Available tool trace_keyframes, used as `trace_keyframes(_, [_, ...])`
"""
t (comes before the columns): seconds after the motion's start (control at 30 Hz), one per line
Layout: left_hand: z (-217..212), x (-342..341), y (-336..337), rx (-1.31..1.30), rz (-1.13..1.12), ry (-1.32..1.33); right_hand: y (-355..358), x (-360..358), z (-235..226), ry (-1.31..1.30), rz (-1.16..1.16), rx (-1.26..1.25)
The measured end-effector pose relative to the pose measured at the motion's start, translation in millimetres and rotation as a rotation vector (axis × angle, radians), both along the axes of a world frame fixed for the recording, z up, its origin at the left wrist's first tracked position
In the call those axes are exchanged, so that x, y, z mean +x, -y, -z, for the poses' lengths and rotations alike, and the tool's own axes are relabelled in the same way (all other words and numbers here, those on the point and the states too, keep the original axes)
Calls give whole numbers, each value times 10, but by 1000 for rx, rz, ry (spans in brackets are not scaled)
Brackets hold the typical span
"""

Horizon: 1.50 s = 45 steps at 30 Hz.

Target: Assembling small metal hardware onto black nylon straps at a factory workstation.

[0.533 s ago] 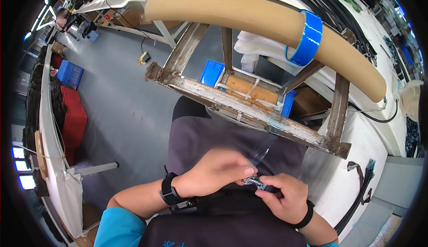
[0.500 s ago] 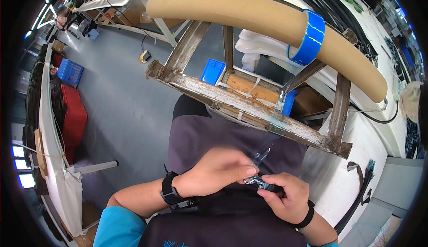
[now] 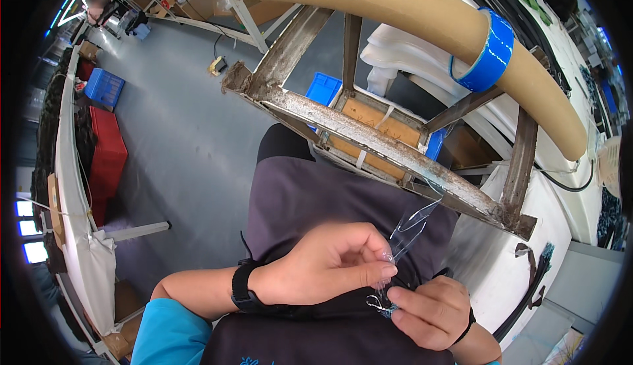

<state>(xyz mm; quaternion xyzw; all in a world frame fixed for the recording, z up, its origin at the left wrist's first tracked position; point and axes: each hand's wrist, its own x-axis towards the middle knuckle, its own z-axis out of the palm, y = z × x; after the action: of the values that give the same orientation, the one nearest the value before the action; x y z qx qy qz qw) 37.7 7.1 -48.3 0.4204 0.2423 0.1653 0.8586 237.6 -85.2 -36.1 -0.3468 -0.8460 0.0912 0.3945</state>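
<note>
My left hand (image 3: pixel 330 259) pinches a clear plastic strip (image 3: pixel 410 228) between thumb and fingertips. From there the strip runs up in loose loops to the front bar of a worn metal frame (image 3: pixel 369 139); how it is fixed there I cannot tell. Just below on the right, my right hand (image 3: pixel 432 312) is closed with thumb and fingers pressed together. At its fingertips shows a small bundle of shiny pale loops and teal strands (image 3: pixel 382 305), close under the left fingertips. What else the right hand holds is hidden.
The frame carries a thick curved tan tube (image 3: pixel 395 7), with a blue band (image 3: pixel 491 52) around it. A white-covered table (image 3: pixel 521 246) stands at the right. At the left are a red bin (image 3: pixel 107 151), a blue crate (image 3: pixel 103 88) and another white-covered table (image 3: pixel 76 226).
My right hand has moved down and turned; the dark object seen in it before no longer shows. My left hand has shifted slightly right, and more of the clear strip is visible above it.
</note>
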Motion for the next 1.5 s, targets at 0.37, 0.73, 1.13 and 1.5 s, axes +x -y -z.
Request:
trace_keyframes(0.37, [24,-39,40,69,-46,54,58,-54,54,-156,76,-423])
trace_keyframes(0.73, [-11,-37,-76,995,-54,-10,-66,28,27,-911,171,-1568])
trace_keyframes(1.13, [129,-113,1,163,-74,-124,-82,-63,54,-176,174,-668])
trace_keyframes(1.5, [78,-151,74,131,-146,-57,-16,-148,44,-202,176,-554])
